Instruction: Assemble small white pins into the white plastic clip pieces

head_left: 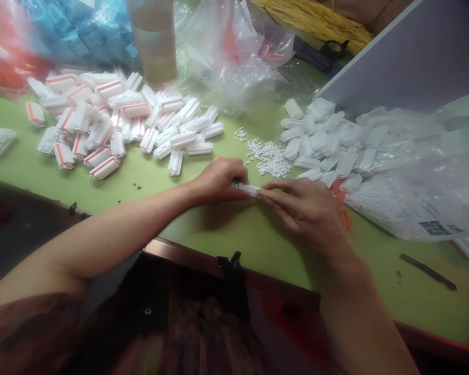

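Between my two hands, just above the green tabletop, is a small white oblong plastic piece (248, 189). My left hand (222, 179) is closed on its left end, thumb and fingers pinching it. The fingertips of my right hand (305, 205) grip the other end. Just beyond the hands lies a scatter of tiny white pegs (271, 158). White plastic pieces (316, 133) of a similar shape are heaped behind my right hand. A larger pile of white pieces, several with red stripes (135, 110), spreads to the left.
A clear bag of white parts (414, 195) lies at the right, near a dark knife-like tool (428, 271). Orange-handled scissors (346, 216) are partly under my right hand. A cup of liquid (153, 47), blue packets (86, 34) and crumpled clear bags (234, 62) stand at the back.
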A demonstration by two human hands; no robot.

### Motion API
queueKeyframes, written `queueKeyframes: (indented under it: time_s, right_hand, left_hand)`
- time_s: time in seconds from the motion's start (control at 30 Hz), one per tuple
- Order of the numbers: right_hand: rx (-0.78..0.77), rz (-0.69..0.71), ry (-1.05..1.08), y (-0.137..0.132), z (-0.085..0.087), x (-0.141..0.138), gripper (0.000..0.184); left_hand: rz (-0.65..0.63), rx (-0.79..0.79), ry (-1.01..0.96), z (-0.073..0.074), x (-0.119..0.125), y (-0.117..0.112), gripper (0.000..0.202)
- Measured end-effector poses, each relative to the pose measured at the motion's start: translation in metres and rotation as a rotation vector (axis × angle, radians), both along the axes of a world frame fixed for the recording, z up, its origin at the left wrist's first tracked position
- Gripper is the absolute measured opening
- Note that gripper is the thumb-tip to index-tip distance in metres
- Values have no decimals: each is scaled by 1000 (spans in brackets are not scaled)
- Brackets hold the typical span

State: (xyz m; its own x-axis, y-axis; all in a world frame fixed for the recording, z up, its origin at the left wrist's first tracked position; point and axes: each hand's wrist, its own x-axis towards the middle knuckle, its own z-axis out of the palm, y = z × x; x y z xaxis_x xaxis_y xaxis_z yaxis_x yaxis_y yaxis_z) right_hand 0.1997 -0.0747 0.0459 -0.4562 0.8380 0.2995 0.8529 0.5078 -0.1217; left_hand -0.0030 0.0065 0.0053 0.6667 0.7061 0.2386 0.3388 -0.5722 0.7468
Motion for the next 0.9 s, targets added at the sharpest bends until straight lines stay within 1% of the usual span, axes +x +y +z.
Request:
queueKeyframes:
  time_s: [0.1, 0.3, 0.5, 0.57, 0.67, 0.73, 0.8, 0.9]
  right_hand:
    - [86, 32, -42, -1, 2, -1, 22]
    - [6, -69, -62, -1, 0, -6, 23]
    - [45, -66, -139, -3, -3, -9, 24]
    - [31, -53, -102, -3, -4, -6, 24]
    - [3, -43, 31, -1, -4, 1, 26]
    - [16, -45, 87, 0, -2, 6, 27]
    - [59, -44, 53, -1, -1, 9, 27]
    - [151, -31, -114, -7, -4, 5, 24]
  left_hand:
    - [-1, 0, 10, 0, 0, 0, 21]
    - [5, 5, 3, -1, 0, 0, 22]
    - [-1, 7, -4, -1, 0, 1, 23]
    - [-2, 10, -5, -2, 0, 1, 23]
    - [0, 13, -13, -3, 0, 1, 23]
    - [-1, 11, -20, -4, 0, 1, 23]
    - [0, 6, -29, -4, 0, 1, 24]
    - [5, -1, -40, -4, 0, 1, 23]
